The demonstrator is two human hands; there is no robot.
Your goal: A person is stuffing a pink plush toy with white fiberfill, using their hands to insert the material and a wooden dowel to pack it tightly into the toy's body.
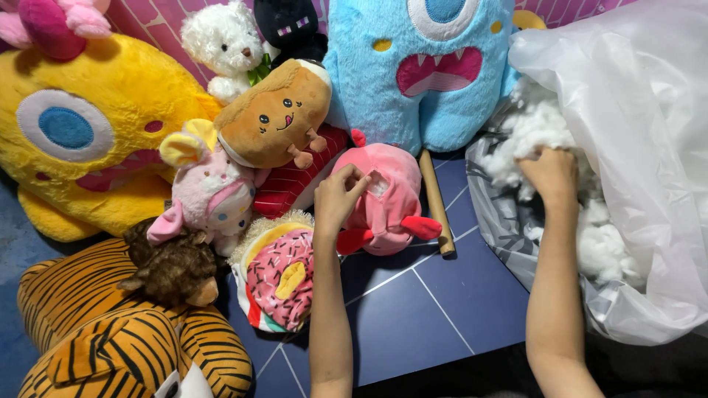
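Observation:
My left hand (338, 199) pinches the edge of an opening in a pink plush toy (391, 203) lying on the dark blue mat; white filling shows in the hole. My right hand (549, 175) reaches into a large clear plastic bag (634, 110) and closes on a clump of white stuffing (527, 136). More stuffing (601, 247) lies lower in the bag.
Plush toys crowd the left and back: a yellow monster (81, 133), a blue monster (428, 66), a brown toast-shaped toy (276, 114), a pink donut toy (284, 276), a tiger (125, 332). A wooden stick (436, 203) lies beside the pink toy.

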